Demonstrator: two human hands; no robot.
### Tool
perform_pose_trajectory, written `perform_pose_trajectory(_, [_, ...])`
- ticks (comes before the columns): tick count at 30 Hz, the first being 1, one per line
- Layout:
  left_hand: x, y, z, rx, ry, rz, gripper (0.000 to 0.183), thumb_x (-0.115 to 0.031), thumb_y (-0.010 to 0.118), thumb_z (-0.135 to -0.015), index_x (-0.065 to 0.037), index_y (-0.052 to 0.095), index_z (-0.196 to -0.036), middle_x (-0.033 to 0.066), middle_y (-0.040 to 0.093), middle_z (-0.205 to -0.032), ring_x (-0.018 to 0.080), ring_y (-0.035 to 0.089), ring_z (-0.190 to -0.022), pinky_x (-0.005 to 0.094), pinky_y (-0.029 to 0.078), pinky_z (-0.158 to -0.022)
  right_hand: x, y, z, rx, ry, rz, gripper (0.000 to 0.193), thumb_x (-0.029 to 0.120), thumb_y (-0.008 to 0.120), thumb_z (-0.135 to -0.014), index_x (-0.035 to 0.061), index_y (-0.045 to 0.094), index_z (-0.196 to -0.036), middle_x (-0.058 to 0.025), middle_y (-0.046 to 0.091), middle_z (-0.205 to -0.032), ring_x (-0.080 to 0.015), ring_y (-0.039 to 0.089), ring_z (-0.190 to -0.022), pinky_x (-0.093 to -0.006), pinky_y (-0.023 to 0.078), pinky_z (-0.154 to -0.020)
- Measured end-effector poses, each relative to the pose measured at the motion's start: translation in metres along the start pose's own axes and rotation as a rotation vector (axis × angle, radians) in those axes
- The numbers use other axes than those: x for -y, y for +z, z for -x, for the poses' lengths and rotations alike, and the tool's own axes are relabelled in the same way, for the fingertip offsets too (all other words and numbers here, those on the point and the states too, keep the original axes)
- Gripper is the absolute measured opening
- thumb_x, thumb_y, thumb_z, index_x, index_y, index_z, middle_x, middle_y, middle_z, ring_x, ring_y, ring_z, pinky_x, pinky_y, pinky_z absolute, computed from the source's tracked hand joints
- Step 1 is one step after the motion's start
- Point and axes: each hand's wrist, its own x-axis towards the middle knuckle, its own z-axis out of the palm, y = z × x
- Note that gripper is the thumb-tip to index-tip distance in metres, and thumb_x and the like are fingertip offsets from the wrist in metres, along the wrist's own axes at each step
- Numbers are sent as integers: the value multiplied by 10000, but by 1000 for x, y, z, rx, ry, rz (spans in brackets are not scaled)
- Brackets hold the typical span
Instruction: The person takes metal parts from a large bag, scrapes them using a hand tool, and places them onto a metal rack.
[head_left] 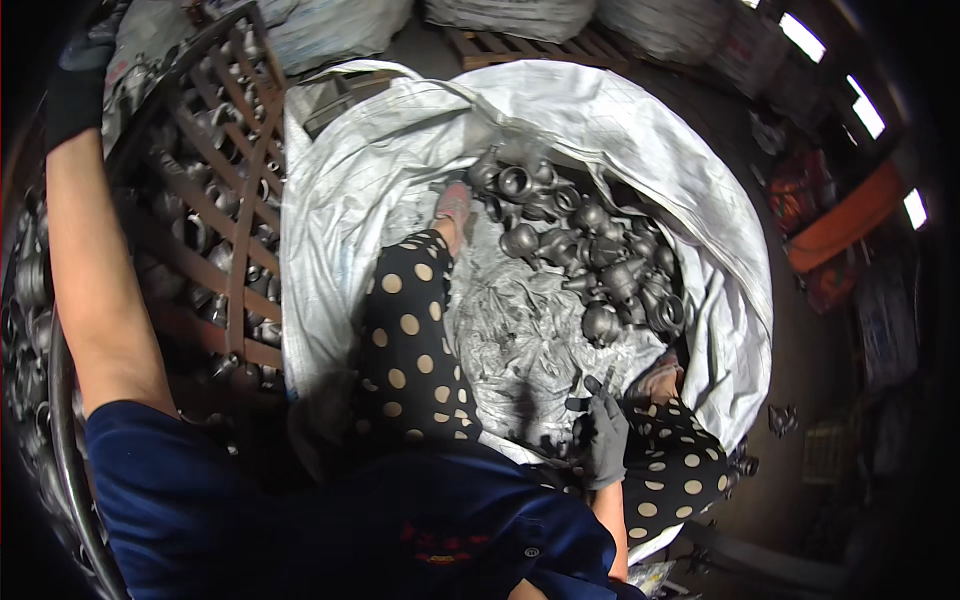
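- Two gloved hands: the left hand [85, 58] is raised near the upper left edge, by the slatted cage [243, 230]; its grip I cannot tell (it is dark there).
- The right hand [606, 438] is low, beside the person's right knee, its fingers stretched out and a little apart.
- One white bag [700, 160], open, surrounds both legs; on its floor, toward the right, lie the dark metal parts [620, 278], heaped, too overlapped for an exact count.
- One cage, whose rusty slats partly hide other metal pieces [197, 232].
- Two legs in dotted trousers [410, 325] cover some bag floor.
- Behind: one wooden pallet [530, 50].
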Motion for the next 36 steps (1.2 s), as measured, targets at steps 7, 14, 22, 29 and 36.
perform_pose_trajectory(7, [-352, 76, 96, 280, 75, 790, 606, -272, 574, -902, 59, 430, -1389, 146, 643, -1100, 133, 580, -920, 286, 475, -823, -23, -22, -1, -5, 41, -83, 375, 224, 507, -984, 27, 527, -1302, -71, 656, -845, -66, 484, -503, -231, 415, -416])
perform_pose_trajectory(14, [-447, 124, 85, 300, 17, 1007, 595, -265, 566, -911, 61, 427, -1389, 160, 625, -1135, 138, 581, -938, 284, 477, -828, -9, 8, -2, 77, 32, -47, 328, 158, 474, -991, 5, 572, -1263, -28, 654, -786, -38, 445, -473, -196, 349, -431])
perform_pose_trajectory(22, [-335, 68, 194, 401, -71, 1432, 580, -255, 555, -922, 63, 423, -1389, 178, 601, -1183, 145, 583, -963, 283, 480, -834, -8, -11, -11, -12, 70, -92, 364, 189, 494, -996, 20, 547, -1314, -19, 679, -837, -19, 441, -527, -185, 346, -483])
perform_pose_trajectory(29, [-342, 114, 149, 382, 5, 1597, 568, -247, 546, -932, 65, 419, -1389, 194, 579, -1225, 150, 585, -984, 281, 483, -839, -17, -18, -3, -22, 50, -57, 357, 179, 474, -997, 2, 530, -1302, -56, 668, -858, -39, 467, -495, -186, 374, -450])
perform_pose_trajectory(36, [-341, 142, 106, 360, 50, 1699, 555, -238, 537, -942, 67, 415, -1388, 210, 558, -1267, 156, 587, -1006, 279, 485, -845, -11, -13, 8, -23, 82, -79, 391, 180, 498, -988, -20, 513, -1325, -55, 663, -898, -56, 510, -582, -185, 389, -510])
